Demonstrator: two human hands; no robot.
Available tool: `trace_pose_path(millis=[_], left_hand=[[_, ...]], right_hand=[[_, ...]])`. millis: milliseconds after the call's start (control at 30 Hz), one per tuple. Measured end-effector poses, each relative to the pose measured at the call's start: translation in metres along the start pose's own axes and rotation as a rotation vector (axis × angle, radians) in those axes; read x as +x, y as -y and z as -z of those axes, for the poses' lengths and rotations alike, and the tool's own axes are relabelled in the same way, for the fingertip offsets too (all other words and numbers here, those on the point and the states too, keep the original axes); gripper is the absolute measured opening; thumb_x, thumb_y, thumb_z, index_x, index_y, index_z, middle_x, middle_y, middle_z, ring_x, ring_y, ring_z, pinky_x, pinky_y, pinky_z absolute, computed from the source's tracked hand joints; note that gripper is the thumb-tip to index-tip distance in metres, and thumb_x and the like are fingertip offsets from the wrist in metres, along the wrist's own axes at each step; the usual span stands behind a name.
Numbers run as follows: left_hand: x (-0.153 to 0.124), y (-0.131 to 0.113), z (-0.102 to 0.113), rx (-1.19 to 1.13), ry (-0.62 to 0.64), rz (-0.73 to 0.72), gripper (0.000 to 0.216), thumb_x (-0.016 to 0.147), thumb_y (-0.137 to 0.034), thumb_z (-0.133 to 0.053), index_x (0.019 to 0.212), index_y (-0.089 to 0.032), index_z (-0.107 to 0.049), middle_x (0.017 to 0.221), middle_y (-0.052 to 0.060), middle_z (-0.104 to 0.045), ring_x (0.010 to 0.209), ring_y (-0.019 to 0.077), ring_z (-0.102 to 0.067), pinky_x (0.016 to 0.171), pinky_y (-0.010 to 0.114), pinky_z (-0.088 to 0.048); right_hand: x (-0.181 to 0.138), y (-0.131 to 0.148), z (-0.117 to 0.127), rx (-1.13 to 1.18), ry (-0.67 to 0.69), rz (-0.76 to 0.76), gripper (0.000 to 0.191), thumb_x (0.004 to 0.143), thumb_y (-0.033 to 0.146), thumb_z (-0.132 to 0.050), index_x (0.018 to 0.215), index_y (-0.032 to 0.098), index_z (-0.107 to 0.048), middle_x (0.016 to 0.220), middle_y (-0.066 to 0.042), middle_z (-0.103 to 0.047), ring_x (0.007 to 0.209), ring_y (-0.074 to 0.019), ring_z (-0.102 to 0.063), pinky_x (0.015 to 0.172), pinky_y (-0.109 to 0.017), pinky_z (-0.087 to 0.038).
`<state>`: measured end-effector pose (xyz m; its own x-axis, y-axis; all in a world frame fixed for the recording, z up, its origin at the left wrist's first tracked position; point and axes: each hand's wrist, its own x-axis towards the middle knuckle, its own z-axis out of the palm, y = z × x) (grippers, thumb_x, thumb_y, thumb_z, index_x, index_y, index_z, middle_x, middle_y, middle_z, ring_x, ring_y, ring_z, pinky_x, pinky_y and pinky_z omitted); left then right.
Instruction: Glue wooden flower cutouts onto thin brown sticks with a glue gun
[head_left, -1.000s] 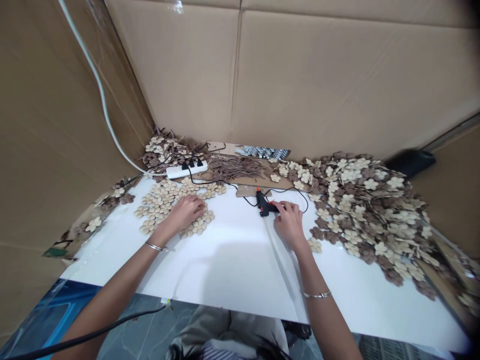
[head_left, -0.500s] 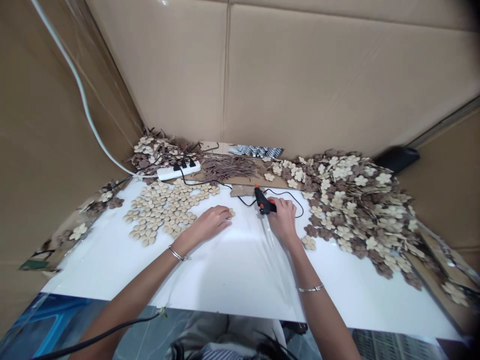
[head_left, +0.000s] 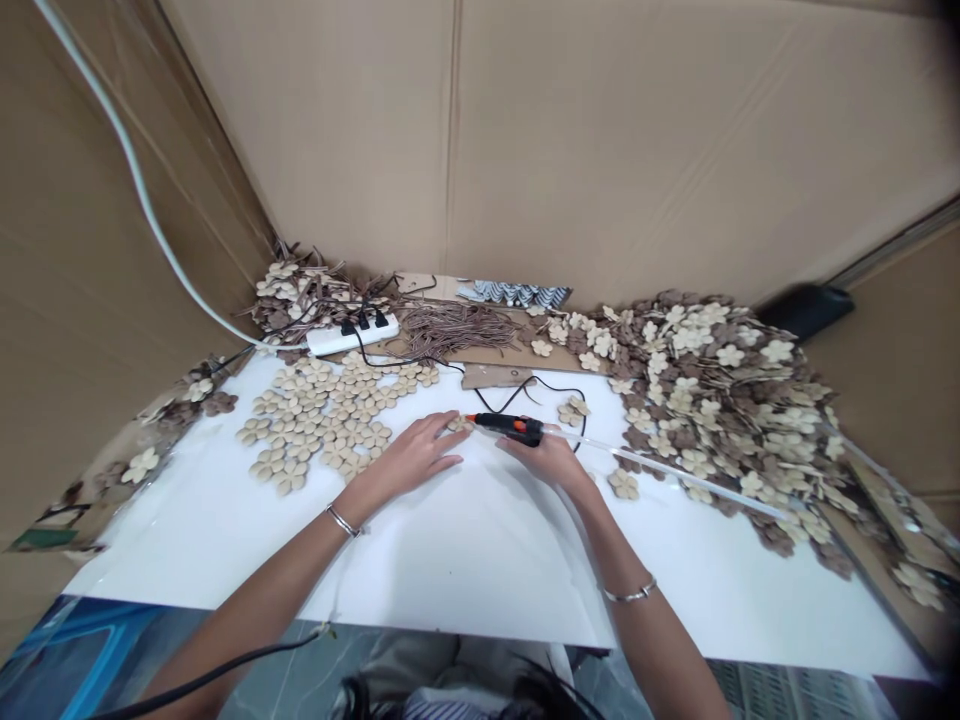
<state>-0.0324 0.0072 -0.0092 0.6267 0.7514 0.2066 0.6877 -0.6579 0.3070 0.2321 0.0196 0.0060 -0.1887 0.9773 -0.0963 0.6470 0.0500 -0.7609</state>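
A small beige flower piece [head_left: 457, 424] is at the fingertips of my left hand [head_left: 412, 456], which steadies it near the middle of the white table. My right hand [head_left: 550, 460] is wrapped around a black glue gun [head_left: 510, 428] with an orange tip. That nozzle points left and meets the flower's edge, though I cannot tell whether glue is coming out. A long clear glue stick [head_left: 667, 466] sticks out of the gun's back, towards the right. Many beige flower pieces [head_left: 322, 420] are spread left of my left hand.
A big heap of beige and brown flowers [head_left: 705, 390] covers the right side. Brown cords [head_left: 457, 330] lie at the back beside a white power strip [head_left: 352, 335]. A cardboard piece [head_left: 496, 376] and a few loose flowers [head_left: 574, 410] lie behind the gun. Cardboard walls [head_left: 585, 150] surround the table.
The glue gun has swung from pointing away to pointing left, its tip now at the flower under my left hand. A few flowers behind my right hand have come into view.
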Motion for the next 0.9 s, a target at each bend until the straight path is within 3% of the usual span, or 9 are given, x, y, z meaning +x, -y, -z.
trace_pose_path(millis=[267, 500, 900], left_hand=[[-0.002, 0.009, -0.009, 0.023, 0.057, 0.025, 0.051, 0.097, -0.047, -0.043, 0.145, -0.031, -0.042, 0.157, 0.010, -0.032, 0.141, 0.0285, -0.036, 0.111, 0.046, -0.035], [-0.003, 0.009, -0.009, 0.040, 0.056, 0.016, 0.050, 0.097, -0.044, -0.045, 0.144, -0.029, -0.045, 0.158, 0.011, -0.030, 0.140, 0.0282, -0.037, 0.110, 0.045, -0.036], [-0.004, 0.011, -0.012, 0.033, 0.022, 0.000, 0.048, 0.097, -0.045, -0.044, 0.142, -0.029, -0.046, 0.157, 0.010, -0.033, 0.140, 0.0267, -0.038, 0.109, 0.043, -0.036]], right_hand=[[0.005, -0.004, -0.016, -0.103, -0.072, -0.031, 0.037, 0.076, 0.056, -0.061, 0.083, 0.021, -0.070, 0.071, -0.001, -0.068, 0.068, -0.0192, -0.060, 0.057, -0.024, -0.042], [0.011, -0.007, -0.021, -0.166, -0.103, -0.080, 0.023, 0.072, 0.041, -0.063, 0.082, 0.021, -0.071, 0.072, -0.002, -0.070, 0.068, -0.0195, -0.062, 0.058, -0.025, -0.044], [0.012, -0.011, -0.024, -0.189, -0.138, -0.081, 0.017, 0.068, 0.033, -0.062, 0.076, 0.021, -0.071, 0.065, -0.003, -0.069, 0.070, -0.0220, -0.064, 0.056, -0.025, -0.044]])
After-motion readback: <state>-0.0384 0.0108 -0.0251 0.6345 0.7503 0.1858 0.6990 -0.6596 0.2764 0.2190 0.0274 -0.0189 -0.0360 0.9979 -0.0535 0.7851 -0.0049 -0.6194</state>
